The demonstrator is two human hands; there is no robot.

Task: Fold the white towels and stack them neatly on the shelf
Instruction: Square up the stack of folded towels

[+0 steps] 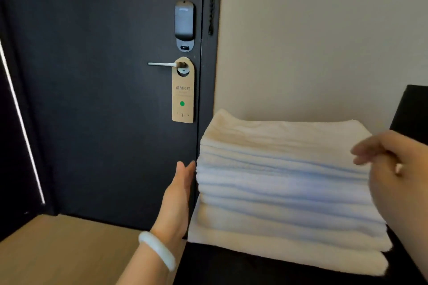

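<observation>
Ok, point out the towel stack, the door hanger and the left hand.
towel stack (284, 192), head view, middle of its front face
door hanger (183, 96), head view, centre of the card
left hand (179, 192), head view, middle of the hand

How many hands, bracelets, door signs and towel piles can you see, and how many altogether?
Hands: 2, the left hand and the right hand
Bracelets: 1, the white bracelet on the left wrist
Door signs: 1, the tan door sign on the handle
Towel piles: 1, the white towel pile
Total: 5
</observation>
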